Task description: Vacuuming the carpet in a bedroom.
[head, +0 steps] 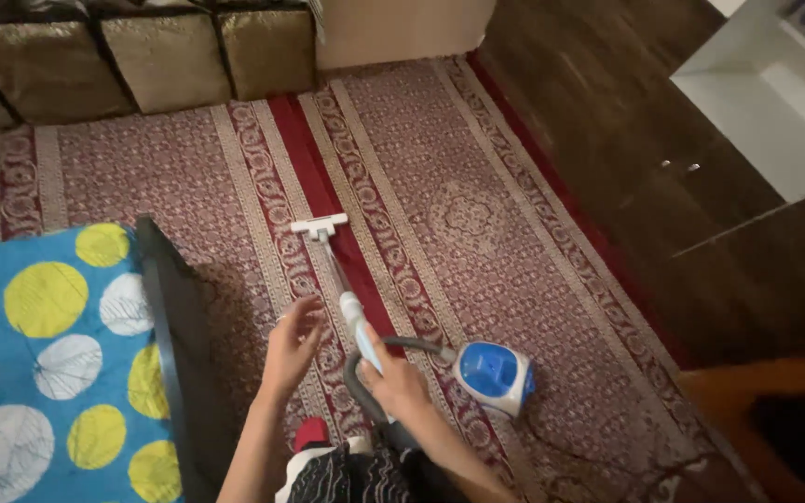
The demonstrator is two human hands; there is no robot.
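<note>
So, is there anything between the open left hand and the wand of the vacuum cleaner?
Nothing visible. The left hand is open beside the vacuum wand, with only bare carpet showing in the gap. The right hand grips the wand's handle.

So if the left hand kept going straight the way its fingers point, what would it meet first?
The left hand is open, fingers pointing up and forward. Probably the vacuum wand first, though height above the patterned rug is unclear.

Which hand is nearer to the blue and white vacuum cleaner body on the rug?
Right. The right hand grips the wand handle just left of the vacuum cleaner body; the left hand hovers open farther left.
</note>
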